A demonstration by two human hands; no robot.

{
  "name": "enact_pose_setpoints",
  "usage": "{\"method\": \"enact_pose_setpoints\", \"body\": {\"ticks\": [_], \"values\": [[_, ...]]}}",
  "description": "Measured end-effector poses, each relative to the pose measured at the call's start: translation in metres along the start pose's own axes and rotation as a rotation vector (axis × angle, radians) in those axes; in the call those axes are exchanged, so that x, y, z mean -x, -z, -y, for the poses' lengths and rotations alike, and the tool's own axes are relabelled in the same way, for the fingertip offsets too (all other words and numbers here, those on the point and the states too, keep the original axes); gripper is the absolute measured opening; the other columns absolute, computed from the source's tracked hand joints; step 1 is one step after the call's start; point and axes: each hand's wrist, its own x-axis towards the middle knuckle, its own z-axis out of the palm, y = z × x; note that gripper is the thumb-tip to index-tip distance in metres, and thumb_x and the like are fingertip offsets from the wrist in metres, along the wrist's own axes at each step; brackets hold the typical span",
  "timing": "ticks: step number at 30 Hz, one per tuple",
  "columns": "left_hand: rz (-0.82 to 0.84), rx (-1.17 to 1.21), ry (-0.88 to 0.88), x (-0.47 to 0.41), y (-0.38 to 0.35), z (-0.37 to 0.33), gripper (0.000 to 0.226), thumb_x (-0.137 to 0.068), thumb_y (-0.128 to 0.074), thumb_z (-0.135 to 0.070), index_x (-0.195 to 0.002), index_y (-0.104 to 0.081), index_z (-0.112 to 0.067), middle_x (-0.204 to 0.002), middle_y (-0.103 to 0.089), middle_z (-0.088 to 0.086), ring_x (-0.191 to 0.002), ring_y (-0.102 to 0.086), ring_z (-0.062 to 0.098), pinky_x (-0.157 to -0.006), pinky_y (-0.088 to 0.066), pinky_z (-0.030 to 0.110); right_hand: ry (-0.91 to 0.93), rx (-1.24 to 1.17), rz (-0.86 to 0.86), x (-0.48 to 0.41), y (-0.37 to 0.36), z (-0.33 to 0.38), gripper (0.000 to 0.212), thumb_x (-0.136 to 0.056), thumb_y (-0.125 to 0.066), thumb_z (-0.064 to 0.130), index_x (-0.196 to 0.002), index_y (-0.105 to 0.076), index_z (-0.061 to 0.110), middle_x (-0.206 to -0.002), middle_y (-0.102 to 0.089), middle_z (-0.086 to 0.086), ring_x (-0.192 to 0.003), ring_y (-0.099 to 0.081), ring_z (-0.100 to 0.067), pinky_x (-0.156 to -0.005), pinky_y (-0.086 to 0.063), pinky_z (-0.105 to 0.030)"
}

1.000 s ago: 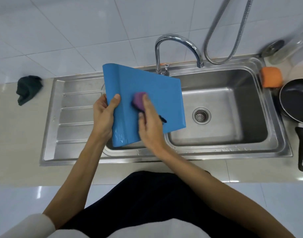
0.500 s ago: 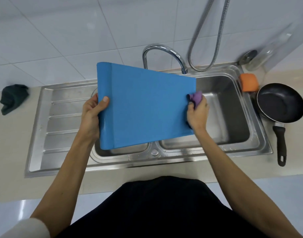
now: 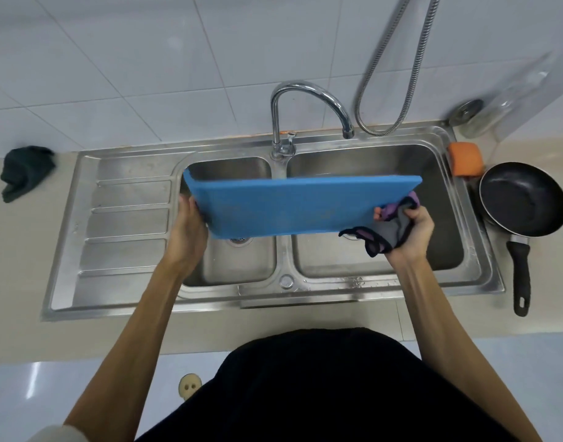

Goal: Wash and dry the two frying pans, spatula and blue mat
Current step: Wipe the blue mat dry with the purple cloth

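Left hand (image 3: 187, 231) grips the blue mat (image 3: 289, 205) above the sink (image 3: 283, 282); right hand (image 3: 414, 231) clutches a purple cloth (image 3: 385, 232) in curled fingers

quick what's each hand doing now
Left hand: grips the blue mat by its left end.
Right hand: holds the purple cloth at the mat's right end.

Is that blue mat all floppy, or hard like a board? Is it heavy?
Probably fairly stiff: the blue mat looks nearly straight though held only at its ends by the left hand and right hand. Its left edge curls, so it likely bends a little. Probably light too: it looks thin.
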Motion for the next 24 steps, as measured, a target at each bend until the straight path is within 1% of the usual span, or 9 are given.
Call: {"method": "enact_pose_setpoints", "body": {"ticks": [3,7,11,13,16,17,20,22,24], "values": [[-0.087,0.262,0.202,0.004,-0.007,-0.002,0.075,-0.089,-0.043,-0.070,-0.131,-0.061,-0.011,-0.118,-0.069,0.007,-0.104,-0.067,0.021,-0.089,-0.055,0.032,-0.016,0.001,0.052,0.012,0.009,0.001,0.009,-0.067,-0.053,0.023,-0.064,-0.047,0.016,-0.071,-0.049,-0.004,-0.061,-0.052,-0.021,-0.051,-0.036,-0.025],[-0.156,0.302,0.297,0.013,-0.009,0.010,0.070,-0.089,-0.069,-0.030,-0.144,-0.040,0.002,-0.087,-0.075,0.004,-0.079,-0.074,0.018,-0.068,-0.060,0.029,-0.031,-0.026,0.115,0.019,0.028,0.011,0.017,-0.066,-0.046,0.025,-0.051,-0.050,0.018,-0.067,-0.054,-0.002,-0.067,-0.054,-0.018,-0.065,-0.044,-0.027],[-0.090,0.198,0.625,0.016,0.000,0.015,0.069,-0.064,-0.090,-0.025,-0.125,-0.065,-0.001,-0.116,-0.073,0.014,-0.089,-0.075,0.028,-0.069,-0.062,0.038,-0.099,0.179,0.244,0.011,0.057,0.018,0.031,-0.048,-0.069,0.036,-0.062,-0.056,0.013,-0.074,-0.057,-0.006,-0.073,-0.050,-0.021,-0.078,-0.041,-0.033],[-0.122,0.157,0.716,0.015,-0.005,0.020,0.046,-0.085,-0.074,-0.032,-0.123,-0.067,-0.006,-0.117,-0.073,0.013,-0.089,-0.075,0.028,-0.068,-0.063,0.040,-0.073,0.266,0.236,0.009,0.067,0.021,0.035,-0.049,-0.072,0.033,-0.065,-0.053,0.008,-0.076,-0.055,-0.011,-0.074,-0.050,-0.023,-0.080,-0.041,-0.034],[-0.194,0.170,0.673,0.014,-0.012,0.031,0.055,-0.092,-0.056,-0.058,-0.125,-0.068,-0.015,-0.120,-0.072,0.009,-0.102,-0.072,0.028,-0.079,-0.062,0.042,0.051,0.750,0.203,0.015,0.059,0.031,0.006,-0.072,-0.056,0.006,-0.067,-0.059,0.006,-0.074,-0.062,-0.007,-0.076,-0.059,-0.019,-0.085,-0.042,-0.035],[-0.201,0.151,0.648,0.015,-0.016,0.031,0.060,-0.089,-0.055,-0.065,-0.125,-0.068,-0.018,-0.121,-0.072,0.008,-0.106,-0.071,0.029,-0.083,-0.060,0.043,0.089,1.043,0.173,0.014,0.056,0.036,0.021,-0.081,-0.053,0.002,-0.068,-0.066,0.013,-0.070,-0.065,0.001,-0.072,-0.059,-0.015,-0.080,-0.043,-0.034],[-0.235,0.042,0.546,0.017,-0.025,0.028,0.061,-0.088,-0.050,-0.070,-0.124,-0.066,-0.023,-0.116,-0.074,0.005,-0.104,-0.072,0.029,-0.086,-0.057,0.044,0.343,1.806,-0.004,0.027,0.029,0.047,0.018,-0.092,-0.063,0.021,-0.079,-0.070,0.032,-0.080,-0.067,0.001,-0.075,-0.056,-0.026,-0.071,-0.041,-0.034],[-0.226,0.004,0.499,0.018,-0.030,0.025,0.062,-0.087,-0.049,-0.071,-0.125,-0.064,-0.023,-0.117,-0.074,0.004,-0.104,-0.072,0.027,-0.089,-0.057,0.045,0.515,1.837,-0.050,0.034,0.003,0.039,0.010,-0.092,-0.064,0.030,-0.094,-0.073,0.025,-0.086,-0.067,-0.007,-0.078,-0.058,-0.034,-0.070,-0.044,-0.037],[-0.206,0.003,0.459,0.020,-0.035,0.020,0.068,-0.083,-0.050,-0.072,-0.127,-0.063,-0.023,-0.120,-0.073,0.004,-0.105,-0.072,0.026,-0.090,-0.056,0.044,0.561,1.748,0.115,0.034,-0.025,0.016,0.021,-0.092,-0.067,0.034,-0.106,-0.072,0.019,-0.088,-0.069,-0.012,-0.084,-0.063,-0.038,-0.073,-0.047,-0.038]]}}
